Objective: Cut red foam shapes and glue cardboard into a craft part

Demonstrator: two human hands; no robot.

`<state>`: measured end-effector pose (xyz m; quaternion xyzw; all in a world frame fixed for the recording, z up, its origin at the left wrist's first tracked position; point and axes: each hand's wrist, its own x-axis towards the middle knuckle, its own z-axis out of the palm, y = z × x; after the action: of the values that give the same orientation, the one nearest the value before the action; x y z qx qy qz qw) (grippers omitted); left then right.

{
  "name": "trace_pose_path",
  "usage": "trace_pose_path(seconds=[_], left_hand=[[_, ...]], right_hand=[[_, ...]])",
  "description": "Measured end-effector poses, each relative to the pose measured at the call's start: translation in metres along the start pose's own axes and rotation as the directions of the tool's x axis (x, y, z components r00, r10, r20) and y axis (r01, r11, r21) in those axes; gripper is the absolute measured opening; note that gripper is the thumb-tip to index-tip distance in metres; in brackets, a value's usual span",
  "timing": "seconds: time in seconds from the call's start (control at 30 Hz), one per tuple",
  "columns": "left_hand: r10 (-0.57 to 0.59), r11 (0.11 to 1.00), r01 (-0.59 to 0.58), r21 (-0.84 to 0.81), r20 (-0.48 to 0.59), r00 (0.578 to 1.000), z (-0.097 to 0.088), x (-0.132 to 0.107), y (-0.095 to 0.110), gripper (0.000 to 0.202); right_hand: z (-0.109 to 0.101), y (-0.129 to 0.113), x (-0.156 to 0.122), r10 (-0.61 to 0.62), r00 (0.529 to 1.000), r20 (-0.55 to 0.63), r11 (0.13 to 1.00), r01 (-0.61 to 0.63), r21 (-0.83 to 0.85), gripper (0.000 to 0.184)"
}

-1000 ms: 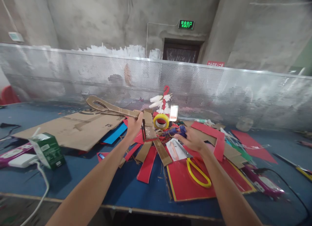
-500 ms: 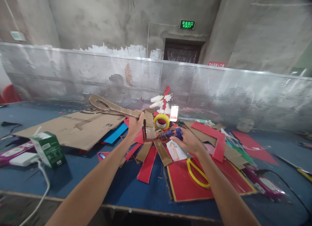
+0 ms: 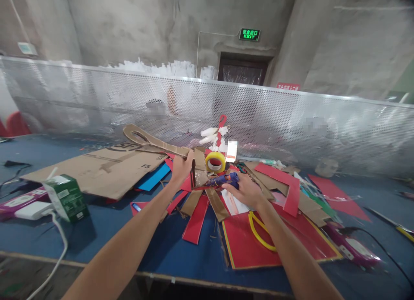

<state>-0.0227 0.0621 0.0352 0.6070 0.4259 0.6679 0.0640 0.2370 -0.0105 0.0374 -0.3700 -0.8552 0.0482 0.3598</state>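
Observation:
My left hand (image 3: 181,167) is closed on a small brown cardboard piece (image 3: 197,173) that stands upright in the middle of the pile; a long cardboard cut-out with a loop end (image 3: 145,140) runs off to the left behind it. My right hand (image 3: 244,190) grips a blue glue gun (image 3: 224,179), its nozzle pointing left at the base of the cardboard piece. A yellow tape roll (image 3: 215,161) lies just behind them.
Red and brown card strips (image 3: 197,214), a red sheet (image 3: 246,239) with yellow-handled scissors (image 3: 260,231), a flat cardboard sheet (image 3: 106,170), a green box (image 3: 66,196), a white charger with cable (image 3: 32,210) and purple packs (image 3: 351,246) lie on the blue table (image 3: 161,257). A perforated metal screen (image 3: 291,119) stands behind.
My right hand has moved left with the glue gun, bringing its nozzle up to the cardboard piece. My left hand has kept its hold almost unmoved.

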Motion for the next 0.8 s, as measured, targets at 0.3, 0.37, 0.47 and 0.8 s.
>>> trace_pose_path(seconds=[0.3, 0.37, 0.47, 0.8], left_hand=[[-0.007, 1.0, 0.007, -0.009, -0.014, 1.0, 0.001, 0.0, 0.0, 0.025], [-0.023, 1.0, 0.023, -0.012, -0.021, 1.0, -0.001, 0.0, -0.001, 0.026], [-0.028, 0.999, 0.027, -0.029, -0.034, 0.999, -0.002, 0.001, -0.002, 0.025], [-0.025, 0.999, 0.023, -0.045, -0.045, 0.999, 0.0, 0.001, -0.004, 0.026]], right_hand=[[-0.005, 0.0, 0.0, 0.027, 1.0, 0.013, 1.0, -0.027, -0.001, 0.028], [-0.011, 0.004, -0.002, 0.051, 0.998, 0.033, 0.998, -0.051, -0.026, 0.029], [-0.017, 0.011, -0.003, 0.055, 0.997, 0.055, 0.998, -0.053, -0.045, 0.03], [-0.023, 0.023, -0.005, 0.091, 0.995, 0.036, 0.996, -0.09, -0.023, 0.032]])
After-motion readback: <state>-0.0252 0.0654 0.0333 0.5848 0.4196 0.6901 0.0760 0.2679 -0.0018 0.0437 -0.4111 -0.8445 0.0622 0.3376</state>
